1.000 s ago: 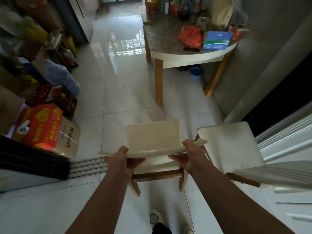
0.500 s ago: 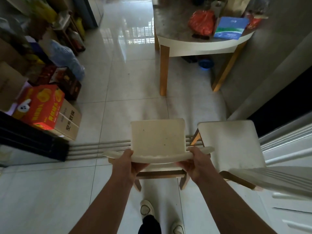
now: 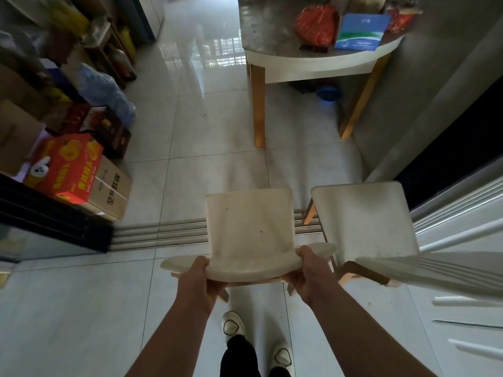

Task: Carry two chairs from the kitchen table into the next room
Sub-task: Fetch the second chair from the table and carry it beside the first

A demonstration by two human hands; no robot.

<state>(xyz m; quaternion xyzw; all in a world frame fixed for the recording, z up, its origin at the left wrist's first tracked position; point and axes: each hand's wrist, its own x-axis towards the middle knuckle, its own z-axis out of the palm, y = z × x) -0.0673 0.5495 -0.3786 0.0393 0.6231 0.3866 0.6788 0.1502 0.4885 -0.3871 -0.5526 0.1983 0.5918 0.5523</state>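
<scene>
I hold a cream chair (image 3: 249, 227) with wooden legs by the curved top of its backrest, seat pointing away from me. My left hand (image 3: 200, 281) grips the backrest's left part and my right hand (image 3: 307, 270) grips its right part. The chair straddles the metal door track (image 3: 160, 235) in the floor. A second cream chair (image 3: 362, 221) stands just to its right, its backrest reaching toward the lower right. The kitchen table (image 3: 313, 65) with wooden legs stands farther ahead in the tiled room.
Cardboard boxes, one red (image 3: 68, 167), and cluttered shelves line the left side. A dark sliding door frame (image 3: 54, 216) stands at the left of the track. A white door (image 3: 462, 219) and wall close in on the right. My feet (image 3: 234, 323) are below the chair.
The view has pulled back from the table. The held chair has come backward with me over the door track, and my feet now show more fully below it.
</scene>
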